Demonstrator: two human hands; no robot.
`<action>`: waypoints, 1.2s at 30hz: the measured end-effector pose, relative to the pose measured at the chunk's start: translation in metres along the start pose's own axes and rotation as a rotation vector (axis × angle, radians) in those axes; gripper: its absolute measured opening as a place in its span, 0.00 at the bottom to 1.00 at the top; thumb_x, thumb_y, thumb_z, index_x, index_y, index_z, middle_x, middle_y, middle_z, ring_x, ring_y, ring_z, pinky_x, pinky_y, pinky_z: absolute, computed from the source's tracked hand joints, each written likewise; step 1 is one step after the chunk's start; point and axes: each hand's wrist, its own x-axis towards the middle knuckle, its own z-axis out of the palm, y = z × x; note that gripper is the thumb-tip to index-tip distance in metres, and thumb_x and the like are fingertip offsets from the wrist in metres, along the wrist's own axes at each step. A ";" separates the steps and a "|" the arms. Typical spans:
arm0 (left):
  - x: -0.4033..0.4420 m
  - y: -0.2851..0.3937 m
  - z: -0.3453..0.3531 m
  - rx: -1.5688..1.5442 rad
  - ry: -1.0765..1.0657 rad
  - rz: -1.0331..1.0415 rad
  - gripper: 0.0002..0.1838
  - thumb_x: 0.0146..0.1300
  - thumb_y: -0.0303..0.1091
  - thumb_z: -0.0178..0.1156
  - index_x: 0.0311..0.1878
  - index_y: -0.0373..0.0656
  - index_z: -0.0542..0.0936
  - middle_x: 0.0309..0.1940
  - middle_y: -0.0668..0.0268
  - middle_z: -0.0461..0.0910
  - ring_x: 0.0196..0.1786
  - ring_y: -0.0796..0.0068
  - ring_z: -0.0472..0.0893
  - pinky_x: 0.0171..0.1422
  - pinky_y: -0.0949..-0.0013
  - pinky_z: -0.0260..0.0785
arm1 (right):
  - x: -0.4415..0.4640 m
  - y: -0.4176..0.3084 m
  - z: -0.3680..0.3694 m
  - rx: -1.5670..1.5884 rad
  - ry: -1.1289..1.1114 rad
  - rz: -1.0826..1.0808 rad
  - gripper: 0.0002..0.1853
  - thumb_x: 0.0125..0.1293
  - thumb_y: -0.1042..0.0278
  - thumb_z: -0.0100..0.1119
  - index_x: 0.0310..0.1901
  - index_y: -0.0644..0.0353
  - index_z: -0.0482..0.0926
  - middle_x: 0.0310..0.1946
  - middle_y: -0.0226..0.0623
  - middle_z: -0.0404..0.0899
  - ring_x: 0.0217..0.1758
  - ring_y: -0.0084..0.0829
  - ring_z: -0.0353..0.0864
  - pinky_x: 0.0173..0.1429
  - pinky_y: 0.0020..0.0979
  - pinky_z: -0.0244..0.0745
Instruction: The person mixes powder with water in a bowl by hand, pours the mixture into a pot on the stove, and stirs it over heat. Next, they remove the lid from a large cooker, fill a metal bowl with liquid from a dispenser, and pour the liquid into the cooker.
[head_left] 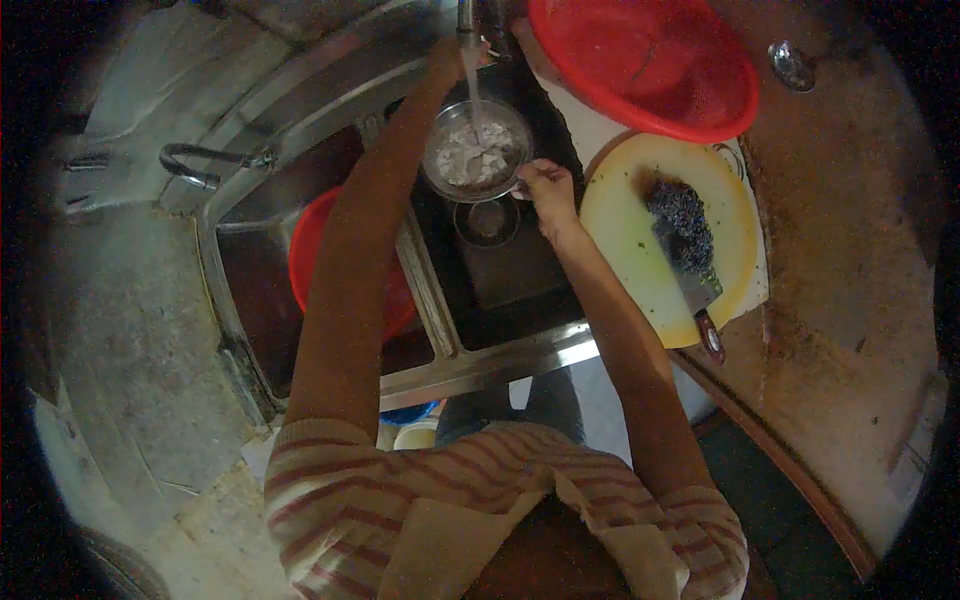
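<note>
A stream of water runs from the tap (pixel 466 18) into a round metal bowl (pixel 436 165) over the right-hand sink basin. White chunks (pixel 485 150) lie in the water in the bowl. My right hand (pixel 546 190) is closed on the bowl's right rim, thumb and fingers pinching its edge. Stretched forward, my left hand (pixel 462 60) is beside the tap at the back of the sink; its fingers are mostly hidden and dim. Below the bowl, a round drain fitting (pixel 487 222) shows in the dark basin.
A red basin (pixel 312 245) sits in the left sink, partly behind my left arm. Another red basin (pixel 690 80) stands at the back right. On a round cutting board (pixel 610 270) lie a cleaver (pixel 693 262) and a dark scouring pad (pixel 678 210). A second tap (pixel 195 165) is at left.
</note>
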 end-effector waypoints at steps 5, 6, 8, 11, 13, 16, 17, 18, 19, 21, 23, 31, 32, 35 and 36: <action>0.029 0.003 0.005 -0.026 -0.112 -0.031 0.23 0.47 0.56 0.55 0.31 0.45 0.80 0.24 0.58 0.78 0.32 0.62 0.79 0.37 0.65 0.70 | 0.001 0.004 -0.002 -0.016 0.007 -0.030 0.04 0.51 0.72 0.55 0.23 0.59 0.73 0.21 0.30 0.75 0.23 0.22 0.72 0.29 0.23 0.71; 0.018 0.025 -0.005 -0.184 -0.110 0.068 0.21 0.49 0.55 0.55 0.31 0.45 0.80 0.24 0.59 0.79 0.31 0.67 0.79 0.36 0.66 0.70 | -0.002 0.000 0.000 -0.010 -0.004 -0.042 0.04 0.51 0.72 0.55 0.23 0.59 0.73 0.21 0.30 0.75 0.23 0.22 0.73 0.30 0.23 0.71; 0.004 0.053 -0.017 -0.343 -0.107 0.169 0.20 0.50 0.53 0.55 0.31 0.45 0.80 0.24 0.60 0.79 0.31 0.71 0.79 0.36 0.68 0.69 | 0.001 0.006 -0.003 -0.053 0.045 -0.074 0.04 0.51 0.72 0.56 0.23 0.60 0.73 0.22 0.30 0.75 0.23 0.22 0.73 0.30 0.24 0.72; -0.017 0.075 -0.033 -0.571 -0.216 0.056 0.15 0.52 0.48 0.55 0.33 0.45 0.79 0.26 0.64 0.79 0.31 0.78 0.78 0.34 0.72 0.69 | 0.003 0.013 -0.017 -0.107 0.028 -0.105 0.04 0.51 0.72 0.57 0.24 0.61 0.73 0.23 0.30 0.74 0.24 0.22 0.73 0.31 0.24 0.72; -0.054 0.103 -0.056 -0.587 -0.150 -0.029 0.14 0.52 0.44 0.56 0.35 0.44 0.78 0.27 0.62 0.79 0.30 0.75 0.78 0.34 0.72 0.69 | -0.001 0.004 -0.017 -0.117 -0.038 -0.109 0.05 0.51 0.72 0.57 0.24 0.61 0.73 0.23 0.31 0.74 0.24 0.21 0.72 0.31 0.24 0.72; -0.112 0.097 -0.057 -0.188 -0.175 0.215 0.14 0.49 0.42 0.58 0.38 0.45 0.77 0.29 0.63 0.78 0.32 0.69 0.78 0.37 0.69 0.69 | -0.020 -0.018 -0.012 -0.098 0.023 -0.068 0.05 0.51 0.71 0.57 0.24 0.62 0.73 0.22 0.31 0.74 0.24 0.21 0.72 0.30 0.23 0.71; -0.144 0.111 -0.060 -0.184 -0.239 0.259 0.15 0.48 0.42 0.58 0.38 0.45 0.77 0.32 0.63 0.77 0.34 0.67 0.77 0.40 0.68 0.69 | -0.023 -0.020 -0.013 -0.078 0.017 -0.088 0.05 0.51 0.71 0.57 0.24 0.62 0.73 0.22 0.31 0.74 0.23 0.21 0.72 0.30 0.22 0.71; -0.166 0.118 -0.052 0.065 -0.092 0.402 0.15 0.47 0.41 0.59 0.38 0.46 0.77 0.36 0.64 0.76 0.38 0.65 0.76 0.42 0.68 0.68 | -0.027 -0.021 -0.013 -0.058 0.008 -0.106 0.05 0.51 0.71 0.56 0.24 0.62 0.73 0.21 0.31 0.73 0.23 0.21 0.72 0.29 0.22 0.70; -0.183 0.121 -0.041 0.314 0.059 0.536 0.15 0.46 0.41 0.59 0.39 0.46 0.77 0.40 0.65 0.75 0.43 0.62 0.75 0.45 0.67 0.68 | -0.029 -0.020 -0.015 -0.059 0.005 -0.106 0.05 0.51 0.71 0.56 0.24 0.62 0.73 0.21 0.31 0.73 0.23 0.21 0.72 0.29 0.22 0.70; -0.194 0.128 -0.026 0.282 0.000 0.476 0.15 0.46 0.38 0.58 0.38 0.46 0.76 0.42 0.64 0.73 0.46 0.60 0.72 0.47 0.66 0.67 | -0.024 -0.018 -0.021 -0.156 -0.034 -0.097 0.03 0.51 0.73 0.56 0.25 0.62 0.74 0.22 0.31 0.73 0.23 0.22 0.72 0.30 0.23 0.71; -0.196 0.133 -0.022 0.241 -0.071 0.416 0.14 0.46 0.36 0.58 0.38 0.45 0.76 0.44 0.62 0.72 0.49 0.58 0.70 0.49 0.65 0.66 | -0.027 -0.019 -0.021 -0.166 0.029 -0.132 0.03 0.51 0.73 0.55 0.26 0.63 0.74 0.23 0.31 0.73 0.23 0.22 0.72 0.30 0.24 0.71; -0.193 0.144 -0.044 0.628 -0.290 0.332 0.20 0.51 0.39 0.54 0.46 0.39 0.71 0.43 0.52 0.72 0.42 0.55 0.74 0.45 0.60 0.68 | -0.036 -0.023 -0.027 -0.174 0.015 -0.151 0.03 0.51 0.73 0.55 0.26 0.62 0.73 0.23 0.32 0.73 0.23 0.23 0.73 0.29 0.24 0.72; -0.196 0.148 -0.046 0.632 -0.289 0.330 0.20 0.51 0.39 0.54 0.46 0.39 0.71 0.43 0.52 0.72 0.42 0.55 0.74 0.45 0.60 0.68 | -0.036 -0.026 -0.027 -0.147 0.031 -0.117 0.03 0.51 0.73 0.55 0.26 0.62 0.73 0.23 0.32 0.74 0.23 0.24 0.73 0.29 0.24 0.72; -0.205 0.158 -0.048 0.510 -0.252 0.168 0.13 0.47 0.35 0.56 0.35 0.38 0.76 0.37 0.51 0.74 0.40 0.54 0.75 0.41 0.59 0.69 | -0.037 -0.030 -0.027 -0.125 0.052 -0.091 0.03 0.51 0.74 0.56 0.27 0.63 0.73 0.24 0.33 0.74 0.22 0.24 0.73 0.29 0.24 0.72; -0.206 0.160 -0.047 0.488 -0.315 0.143 0.13 0.47 0.36 0.56 0.35 0.38 0.76 0.36 0.51 0.75 0.39 0.54 0.76 0.41 0.59 0.68 | -0.038 -0.029 -0.027 -0.134 0.061 -0.099 0.04 0.51 0.73 0.56 0.27 0.63 0.73 0.24 0.33 0.73 0.22 0.24 0.73 0.29 0.24 0.72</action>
